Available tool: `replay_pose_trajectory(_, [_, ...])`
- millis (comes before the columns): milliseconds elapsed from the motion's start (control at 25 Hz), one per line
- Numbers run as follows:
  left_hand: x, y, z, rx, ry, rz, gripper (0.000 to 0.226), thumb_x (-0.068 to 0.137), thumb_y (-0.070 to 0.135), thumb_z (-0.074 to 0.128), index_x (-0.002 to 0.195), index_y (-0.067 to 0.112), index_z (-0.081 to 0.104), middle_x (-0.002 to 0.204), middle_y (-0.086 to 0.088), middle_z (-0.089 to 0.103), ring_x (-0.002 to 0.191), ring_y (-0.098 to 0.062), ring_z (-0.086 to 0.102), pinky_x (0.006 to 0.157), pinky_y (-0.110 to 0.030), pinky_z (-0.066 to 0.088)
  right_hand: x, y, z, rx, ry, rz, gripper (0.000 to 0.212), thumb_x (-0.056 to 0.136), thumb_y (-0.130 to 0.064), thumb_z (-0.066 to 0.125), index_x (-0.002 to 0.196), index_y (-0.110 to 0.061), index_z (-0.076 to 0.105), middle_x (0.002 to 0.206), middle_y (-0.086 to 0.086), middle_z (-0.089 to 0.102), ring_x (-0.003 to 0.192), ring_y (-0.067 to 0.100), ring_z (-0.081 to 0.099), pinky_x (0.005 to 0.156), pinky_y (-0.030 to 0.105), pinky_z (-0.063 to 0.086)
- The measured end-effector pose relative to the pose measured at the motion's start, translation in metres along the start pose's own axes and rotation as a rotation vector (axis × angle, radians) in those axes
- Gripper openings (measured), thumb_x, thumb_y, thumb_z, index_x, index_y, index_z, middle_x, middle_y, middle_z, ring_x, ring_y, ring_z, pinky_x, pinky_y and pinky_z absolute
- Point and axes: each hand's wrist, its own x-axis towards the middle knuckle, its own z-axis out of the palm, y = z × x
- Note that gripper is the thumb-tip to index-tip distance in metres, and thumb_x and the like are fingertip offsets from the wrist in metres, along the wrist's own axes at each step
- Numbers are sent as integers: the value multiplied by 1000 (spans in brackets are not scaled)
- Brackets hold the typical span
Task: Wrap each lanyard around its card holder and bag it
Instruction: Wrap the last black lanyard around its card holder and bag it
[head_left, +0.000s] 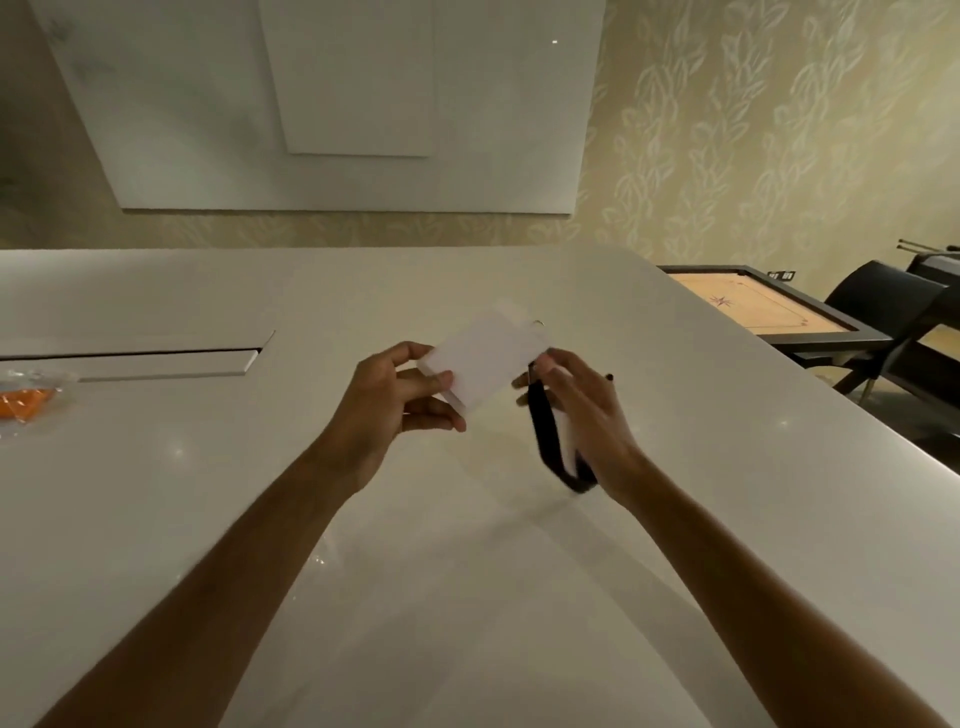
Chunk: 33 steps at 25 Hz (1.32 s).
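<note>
Frame centre: my left hand (387, 387) pinching card holder (483, 358), my right hand (576, 410) gripping black lanyard (553, 441). Risk: dangling loop slackening, wrap sliding off holder.

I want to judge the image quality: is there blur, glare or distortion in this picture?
Head view: dim, warm light; the black lanyard is motion-blurred near the right hand; the white card holder in the left hand looks washed out; small glints on the table; wide-angle bending at its edges.
</note>
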Motion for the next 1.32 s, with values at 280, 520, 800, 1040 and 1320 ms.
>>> replay_pose_trajectory(280, [23,28,-8,243,403,386,16,88,5,60,103,7,54,84,-9,71,55,-22,69,52,-31,56,11,-19,61,-323,170,-20,15,91,-18,65,106,-16,65,69,-3,66,51,14,58,53,33,50])
replay_pose_trajectory(520, [22,12,-5,1160,445,687,16,88,10,57,104,5,55,57,-2,58,43,-18,46,42,-19,27,-9,-44,84,-885,-65,-341,10,91,-17,59,98,-22,65,80,-11,57,66,9,54,56,24,43])
replay_pose_trajectory(800, [18,23,-2,1288,64,624,27,93,17,55,120,16,57,66,6,61,50,-15,55,47,-24,43,19,-77,29,-879,-37,-510,18,93,-26,65,109,-21,69,94,-10,64,76,3,58,69,14,46])
replay_pose_trajectory(1040, [4,46,-3,701,-476,372,24,96,17,54,117,26,59,99,4,71,88,-18,68,77,-27,55,44,-73,-14,-293,-308,-173,8,83,-33,72,85,-26,75,74,-11,67,60,5,55,56,14,44])
replay_pose_trajectory(1320, [6,64,-9,253,-202,423,21,86,14,60,107,15,59,88,-10,72,66,-30,69,59,-31,57,44,-42,-10,7,-475,17,39,85,-34,69,94,4,67,81,5,66,75,16,57,73,30,45])
